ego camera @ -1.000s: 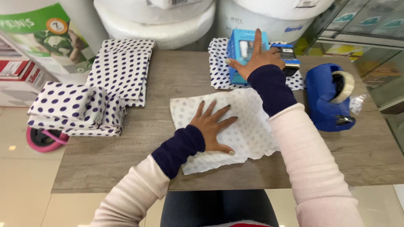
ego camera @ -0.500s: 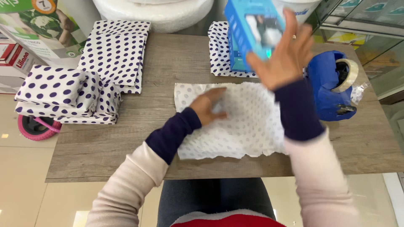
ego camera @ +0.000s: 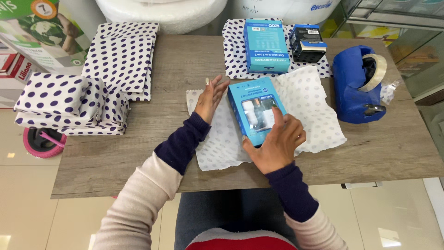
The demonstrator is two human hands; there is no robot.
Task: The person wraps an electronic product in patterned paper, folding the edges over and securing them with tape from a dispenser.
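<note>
Right hand (ego camera: pixel 277 143) w/ fingers pinching the blue box (ego camera: pixel 255 110) at sheet centre, left hand (ego camera: pixel 210 97) spread flat at 9 o'clock; box may skew, creasing the dotted paper (ego camera: pixel 314 115).

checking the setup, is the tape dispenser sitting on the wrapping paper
No, the blue tape dispenser stands on the bare wooden table, just past the right edge of the white dotted paper.

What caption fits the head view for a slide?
Right hand sets blue box on dotted paper; left hand flat beside it.
</note>
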